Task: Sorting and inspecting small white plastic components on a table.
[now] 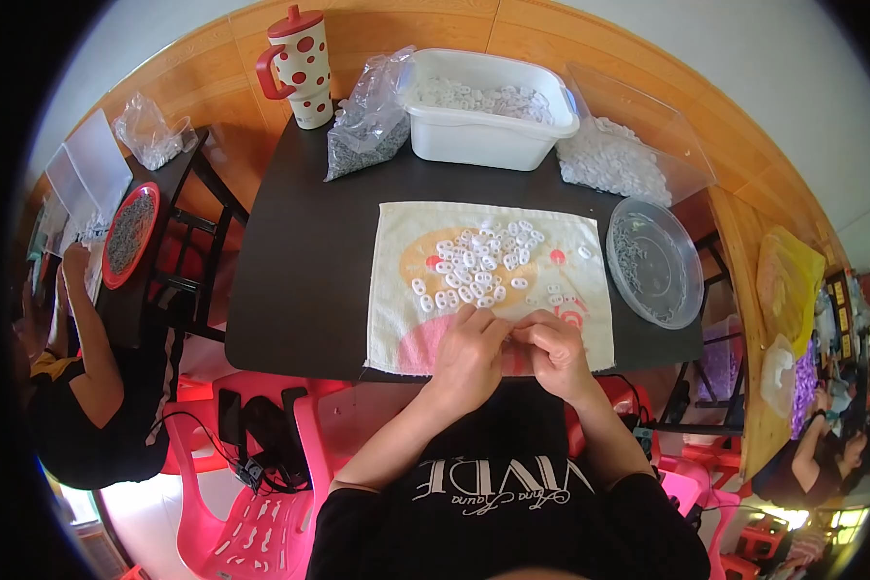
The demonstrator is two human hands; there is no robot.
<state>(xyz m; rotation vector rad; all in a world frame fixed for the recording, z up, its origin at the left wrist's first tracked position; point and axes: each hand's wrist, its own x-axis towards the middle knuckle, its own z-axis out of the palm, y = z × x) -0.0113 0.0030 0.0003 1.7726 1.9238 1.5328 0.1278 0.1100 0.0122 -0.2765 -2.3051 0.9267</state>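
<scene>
Close together at the near edge of a patterned cream towel (389, 275), my left hand (470, 354) and my right hand (555, 356) are both closed, fingertips pinched and nearly meeting. Whatever they pinch is hidden by the fingers. Just beyond them lies a loose pile of small white oval plastic pieces (469, 259), each with two holes. A few paler, see-through-looking pieces (557, 294) rest on the towel beyond my right hand. To the right stands a round clear tub (684, 311) holding small grey metal-looking parts (631, 259).
Along the dark table's (295, 280) back are a dotted tumbler (305, 77), a bag of grey parts (367, 130), a white basin (478, 138) of pieces and a clear container (617, 159) of white pieces. A co-worker's arm (95, 338) is at left, near a red tray (116, 278).
</scene>
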